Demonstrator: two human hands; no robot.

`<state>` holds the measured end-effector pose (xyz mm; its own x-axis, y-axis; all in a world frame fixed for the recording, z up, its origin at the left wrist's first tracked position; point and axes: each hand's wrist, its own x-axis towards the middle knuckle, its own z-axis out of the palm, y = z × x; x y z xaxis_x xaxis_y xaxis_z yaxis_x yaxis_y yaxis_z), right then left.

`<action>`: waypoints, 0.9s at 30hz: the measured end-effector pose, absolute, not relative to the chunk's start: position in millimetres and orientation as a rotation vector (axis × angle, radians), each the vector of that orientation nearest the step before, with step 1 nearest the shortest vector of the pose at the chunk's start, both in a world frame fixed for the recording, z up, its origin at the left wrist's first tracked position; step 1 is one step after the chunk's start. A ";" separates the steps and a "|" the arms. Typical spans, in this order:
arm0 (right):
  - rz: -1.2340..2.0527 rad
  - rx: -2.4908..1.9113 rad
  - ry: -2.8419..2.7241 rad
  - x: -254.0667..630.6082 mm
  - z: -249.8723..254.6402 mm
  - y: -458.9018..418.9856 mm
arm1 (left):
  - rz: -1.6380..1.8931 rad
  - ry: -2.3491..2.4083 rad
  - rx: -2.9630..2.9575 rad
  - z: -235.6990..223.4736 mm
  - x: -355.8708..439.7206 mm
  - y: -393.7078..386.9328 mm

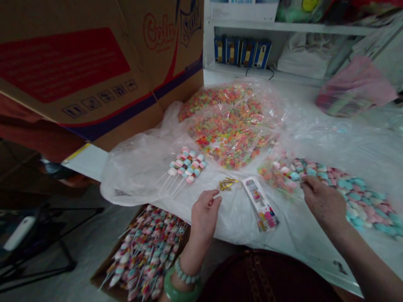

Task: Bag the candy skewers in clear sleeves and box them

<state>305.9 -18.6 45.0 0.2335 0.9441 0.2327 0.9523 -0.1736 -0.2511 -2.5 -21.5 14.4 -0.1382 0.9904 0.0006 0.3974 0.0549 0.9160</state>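
Left hand [205,214]: fingers loosely curled and drawn together, tips raised just above the white plastic sheet; whether they pinch anything is too small to tell.
Right hand [323,201]: fingertips bunched at the edge of the pastel marshmallow candies [352,197], touching them; I cannot tell whether a piece is pinched between them.
Left wrist: a green bangle [179,285] and a beaded bracelet [186,272], one above the other.
Between the hands: gold twist ties [227,183] lie in a small tangle just beyond the left fingertips, and a stack of printed packets [260,204] lies diagonally to their right.
Under the hands: the white plastic sheet [135,167] spreads across the surface [83,161], with the marshmallow candies in a long pile on it, right of the packets.
Ahead: small multicoloured candies [228,134] are heaped in clear plastic, well beyond the hands.
Left of that heap: a few candy skewers [185,165] lie side by side on the sheet, sticks pointing toward the lower left.
Below the surface edge: an open cardboard box [145,251] is packed with more skewers – pastel candies on thin sticks.
Far left: a large printed carton [94,63] looms over the surface.
Far back: blue boxes [242,52] stand on a white shelf [283,27], and a pink bag [355,88] lies to the right – partly wrapped in plastic.
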 end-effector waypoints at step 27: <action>0.547 -1.907 -1.571 249.9 -5.2 -23.9 | 0.766 1.322 1.175 -6.2 34.9 -38.4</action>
